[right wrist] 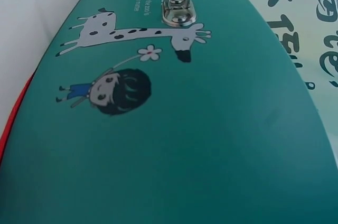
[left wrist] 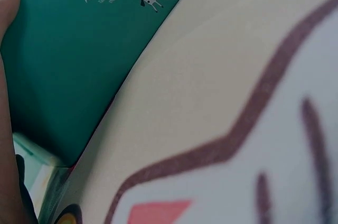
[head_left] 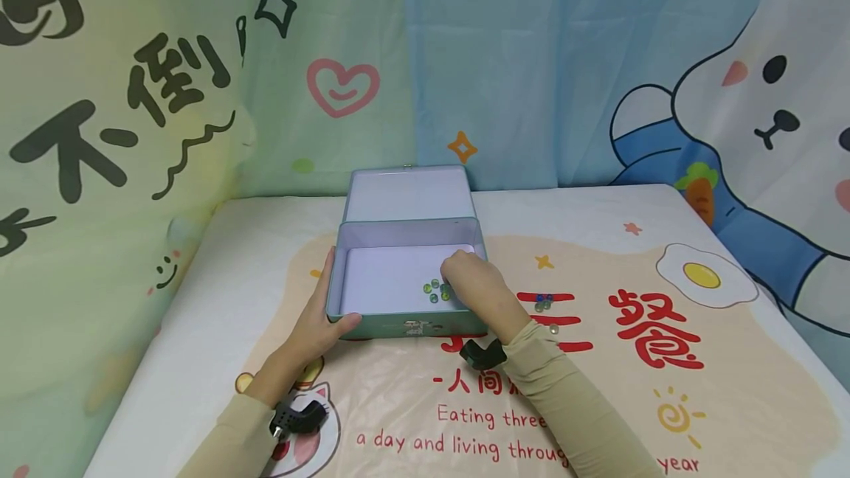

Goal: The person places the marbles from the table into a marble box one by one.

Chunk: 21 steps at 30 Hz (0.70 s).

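A green tin box [head_left: 381, 327] with a pale inside stands on the table, its lid [head_left: 408, 194] tipped back. My left hand [head_left: 312, 323] holds the box at its front left corner, thumb on the front wall and fingers along the side. In the left wrist view the thumb [left wrist: 7, 3] lies against the green wall [left wrist: 74, 71]. Inside the box, several green glass marbles [head_left: 434, 298] lie right beside my right hand [head_left: 479, 286], which reaches down over the right wall. Its fingertips are hidden, so any marble between them cannot be seen. The right wrist view shows the green front [right wrist: 211, 145].
To the right of the box, a few blue and clear marbles [head_left: 544, 305] lie on the printed tablecloth [head_left: 750, 360]. A single clear marble [head_left: 554, 329] sits closer to the sleeve. A metal clasp [right wrist: 178, 12] sticks out from the box front. A printed curtain [head_left: 491, 72] hangs behind the table.
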Tool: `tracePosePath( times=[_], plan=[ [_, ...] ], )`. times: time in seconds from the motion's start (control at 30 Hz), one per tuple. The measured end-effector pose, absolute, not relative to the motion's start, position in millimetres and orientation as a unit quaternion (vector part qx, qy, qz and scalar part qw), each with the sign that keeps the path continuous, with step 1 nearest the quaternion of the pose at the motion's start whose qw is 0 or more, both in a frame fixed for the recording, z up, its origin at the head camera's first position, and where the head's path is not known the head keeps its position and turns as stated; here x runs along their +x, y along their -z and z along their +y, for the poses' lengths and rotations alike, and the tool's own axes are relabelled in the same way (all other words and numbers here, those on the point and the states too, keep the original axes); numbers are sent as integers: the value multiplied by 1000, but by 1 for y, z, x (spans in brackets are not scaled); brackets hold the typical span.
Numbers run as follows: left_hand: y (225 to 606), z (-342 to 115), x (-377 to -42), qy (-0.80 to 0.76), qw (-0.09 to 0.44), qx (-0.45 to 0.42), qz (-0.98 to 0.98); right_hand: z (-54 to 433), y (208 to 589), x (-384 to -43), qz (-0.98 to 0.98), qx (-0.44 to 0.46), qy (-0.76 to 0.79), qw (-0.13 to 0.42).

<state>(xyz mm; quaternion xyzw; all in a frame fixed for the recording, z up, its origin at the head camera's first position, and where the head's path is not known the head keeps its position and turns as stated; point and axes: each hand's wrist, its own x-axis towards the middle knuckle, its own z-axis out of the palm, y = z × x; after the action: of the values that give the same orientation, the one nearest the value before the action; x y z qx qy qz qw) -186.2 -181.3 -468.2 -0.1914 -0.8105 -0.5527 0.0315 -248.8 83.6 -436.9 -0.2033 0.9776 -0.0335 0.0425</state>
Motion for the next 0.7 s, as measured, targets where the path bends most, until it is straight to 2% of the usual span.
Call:
tracePosePath(
  times=[0.7],
  plan=[
    [470, -183, -188, 555, 31, -197, -808, 85, 437, -250, 971, -230, 61, 36]
  ],
)
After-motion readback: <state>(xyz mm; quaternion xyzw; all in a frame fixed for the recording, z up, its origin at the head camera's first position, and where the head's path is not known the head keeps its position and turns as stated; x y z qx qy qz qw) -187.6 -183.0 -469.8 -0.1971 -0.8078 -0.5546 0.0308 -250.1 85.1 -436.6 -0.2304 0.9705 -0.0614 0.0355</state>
